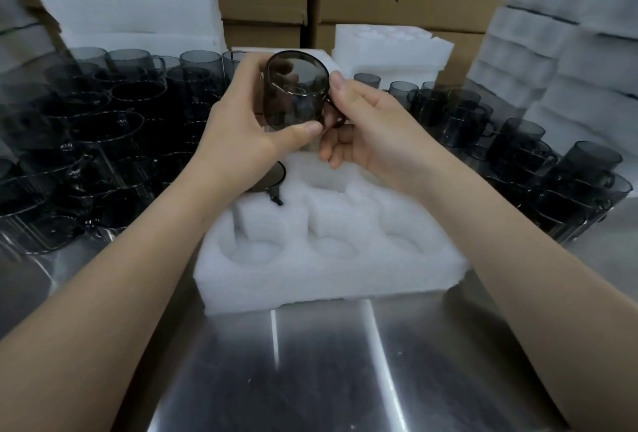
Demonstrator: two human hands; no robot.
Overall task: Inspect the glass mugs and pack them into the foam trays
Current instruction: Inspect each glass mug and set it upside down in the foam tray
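Left hand [241,127] cups smoky mug [295,93] body; right hand [366,127] pinches handle

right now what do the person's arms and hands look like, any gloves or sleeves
Both are bare. The left hand and right hand wear no gloves, and no rings, watch or wristbands show. Both forearms are uncovered up to the frame edge, so no sleeve is visible. Fingernails look short and unpainted.

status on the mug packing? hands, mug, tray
Left hand and right hand both grip one smoky mug, raised over foam tray. One mug already seated. Front pockets free.
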